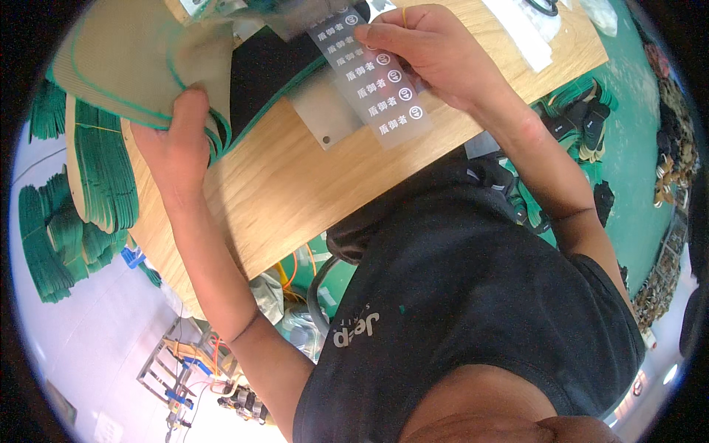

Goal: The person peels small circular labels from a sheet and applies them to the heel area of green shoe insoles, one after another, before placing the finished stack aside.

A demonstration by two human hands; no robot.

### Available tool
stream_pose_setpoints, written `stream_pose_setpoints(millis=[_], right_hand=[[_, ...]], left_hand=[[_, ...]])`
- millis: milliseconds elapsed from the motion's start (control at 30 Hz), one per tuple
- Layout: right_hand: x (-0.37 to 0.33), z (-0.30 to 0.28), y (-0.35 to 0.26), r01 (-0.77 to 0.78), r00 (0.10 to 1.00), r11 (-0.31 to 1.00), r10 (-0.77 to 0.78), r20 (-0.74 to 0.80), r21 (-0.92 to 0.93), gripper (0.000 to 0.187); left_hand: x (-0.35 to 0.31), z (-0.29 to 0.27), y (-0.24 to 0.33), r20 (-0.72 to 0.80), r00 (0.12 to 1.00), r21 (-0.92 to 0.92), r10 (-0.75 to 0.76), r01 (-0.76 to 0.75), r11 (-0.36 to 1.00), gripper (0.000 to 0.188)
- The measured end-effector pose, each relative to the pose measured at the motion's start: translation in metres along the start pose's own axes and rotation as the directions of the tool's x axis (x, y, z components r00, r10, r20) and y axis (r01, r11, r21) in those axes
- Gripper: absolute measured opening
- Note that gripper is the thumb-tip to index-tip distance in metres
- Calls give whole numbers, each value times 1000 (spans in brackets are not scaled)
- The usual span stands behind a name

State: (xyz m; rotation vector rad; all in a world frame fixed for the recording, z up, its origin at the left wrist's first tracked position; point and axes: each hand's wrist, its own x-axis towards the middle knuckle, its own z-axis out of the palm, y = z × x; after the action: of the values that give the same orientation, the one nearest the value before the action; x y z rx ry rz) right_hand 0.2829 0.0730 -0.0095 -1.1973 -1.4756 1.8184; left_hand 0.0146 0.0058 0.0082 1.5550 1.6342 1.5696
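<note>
My left hand is closed on the edge of a beige fabric piece with green stitched edging, its thumb on top. More green-edged layers show under that thumb. My right hand pinches a translucent strip of white-printed transfer labels between thumb and fingers. The strip hangs at a slant over a flat metal plate with a small hole near its corner. Between the beige piece and the strip lies a black piece with a green edge. Its far part is cut off by the frame's top.
A wooden table runs beneath both hands. Bundles of green-edged pieces stand at the left, beside more green stacks. White sheets rest at the far right of the table. Dark straps lie beyond its right edge.
</note>
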Motion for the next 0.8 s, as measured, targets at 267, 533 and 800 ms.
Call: stream_pose_setpoints(millis=[267,533,800], right_hand=[[-1,3,0,-31,998,999,30,50,30,33],[-6,3,1,23,998,1000,-24,53,15,31],[-7,-19,7,127,964,981,-86,-251,149,26]], left_hand=[[-1,7,13,372,923,209,-100,21,978,46],[-4,19,20,413,908,387,73,-248,888,61],[-3,11,16,246,969,166,34,-76,983,38]])
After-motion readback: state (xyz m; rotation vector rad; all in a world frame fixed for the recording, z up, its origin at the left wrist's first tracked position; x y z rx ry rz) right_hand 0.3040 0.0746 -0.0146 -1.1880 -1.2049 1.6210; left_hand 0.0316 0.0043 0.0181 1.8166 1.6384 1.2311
